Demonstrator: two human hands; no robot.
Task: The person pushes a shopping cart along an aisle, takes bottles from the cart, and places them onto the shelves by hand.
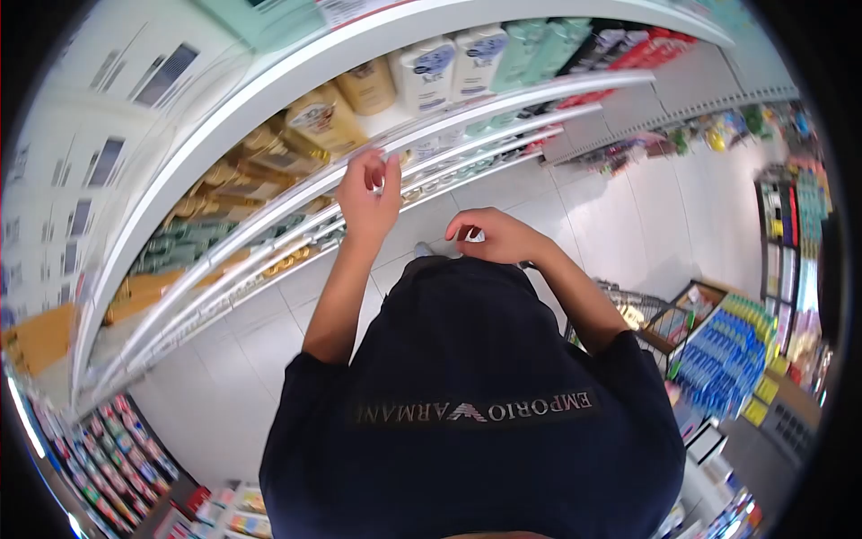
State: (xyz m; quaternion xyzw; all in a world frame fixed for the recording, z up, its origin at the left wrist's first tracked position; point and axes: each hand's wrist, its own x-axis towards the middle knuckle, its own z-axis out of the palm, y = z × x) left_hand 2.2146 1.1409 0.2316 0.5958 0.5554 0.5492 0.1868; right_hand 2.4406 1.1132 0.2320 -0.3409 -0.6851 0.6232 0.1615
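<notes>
My left hand is at the front edge of a white shelf, just below a yellow bottle. Its fingers are loosely bent, with a gap between thumb and forefinger and nothing visible in it. Lower and to the right, my right hand hangs in front of my dark shirt, fingers curved and apart from the thumb, holding nothing that shows. White bottles and green bottles line the shelf beside a gold one.
More shelf tiers run below, over a tiled floor. A wire cart stands at the right, near a stack of blue packs. Price labels are at the upper left, and a display of small goods at the lower left.
</notes>
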